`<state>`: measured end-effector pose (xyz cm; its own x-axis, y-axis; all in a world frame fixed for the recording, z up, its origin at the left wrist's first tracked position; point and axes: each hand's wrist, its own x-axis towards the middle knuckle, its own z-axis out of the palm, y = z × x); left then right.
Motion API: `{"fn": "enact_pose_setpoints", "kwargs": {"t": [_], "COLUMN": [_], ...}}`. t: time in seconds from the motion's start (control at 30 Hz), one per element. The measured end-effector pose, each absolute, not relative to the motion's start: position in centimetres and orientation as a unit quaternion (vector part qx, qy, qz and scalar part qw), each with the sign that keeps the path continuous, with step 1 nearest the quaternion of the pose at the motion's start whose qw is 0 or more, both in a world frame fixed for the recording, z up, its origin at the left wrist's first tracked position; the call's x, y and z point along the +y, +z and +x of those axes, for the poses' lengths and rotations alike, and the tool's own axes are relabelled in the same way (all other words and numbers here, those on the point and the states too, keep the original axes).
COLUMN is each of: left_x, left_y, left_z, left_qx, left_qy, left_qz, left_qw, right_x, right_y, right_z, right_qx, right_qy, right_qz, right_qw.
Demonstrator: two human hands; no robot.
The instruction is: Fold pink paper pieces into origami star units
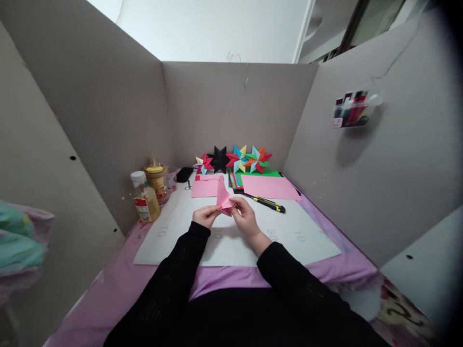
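Observation:
Between my two hands, a folded piece of pink paper point(223, 195) is held up above the white sheet, with a tall point rising from it. The fingers of my left hand point(206, 215) pinch its lower left edge. On its right side, my right hand point(245, 215) grips it between thumb and fingers. Behind the paper lie a flat pink sheet point(203, 189) and, to the right, a larger pink sheet point(269, 187). A yellow and black utility knife point(267, 203) rests just beyond my right hand.
Several folded paper stars point(238, 159) lean against the back panel. Green and other coloured papers point(258, 173) lie under the larger pink sheet. At left stand a glue bottle point(144, 200) and a brown jar point(158, 180), near a black phone point(184, 174) and small scissors point(188, 185). Grey panels enclose the table.

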<state>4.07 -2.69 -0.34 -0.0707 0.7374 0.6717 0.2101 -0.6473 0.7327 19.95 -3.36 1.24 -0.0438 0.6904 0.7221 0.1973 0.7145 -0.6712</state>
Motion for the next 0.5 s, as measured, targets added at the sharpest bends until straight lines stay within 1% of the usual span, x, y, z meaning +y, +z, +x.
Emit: {"fn": "enact_pose_setpoints", "kwargs": {"t": [0.13, 0.33, 0.4, 0.5], "left_x": [-2.8, -2.9, -3.0, -3.2], "left_y": [-0.1, 0.0, 0.1, 0.2], "left_z": [4.0, 3.9, 3.9, 4.0], "left_qx": [0.346, 0.340, 0.346, 0.370], "left_qy": [0.630, 0.630, 0.628, 0.624], "left_qz": [0.667, 0.665, 0.658, 0.635], "left_qw": [0.195, 0.213, 0.233, 0.265], "right_x": [-3.0, -2.8, -2.7, -2.5], "right_y": [2.8, 3.6, 3.3, 2.6], "right_z": [21.5, 23.0, 23.0, 22.6], "right_qx": [-0.736, -0.754, -0.743, -0.695], "right_qy": [0.181, 0.242, 0.266, 0.316], "right_qz": [-0.304, -0.290, -0.294, -0.310], "right_qw": [0.578, 0.537, 0.539, 0.566]}}
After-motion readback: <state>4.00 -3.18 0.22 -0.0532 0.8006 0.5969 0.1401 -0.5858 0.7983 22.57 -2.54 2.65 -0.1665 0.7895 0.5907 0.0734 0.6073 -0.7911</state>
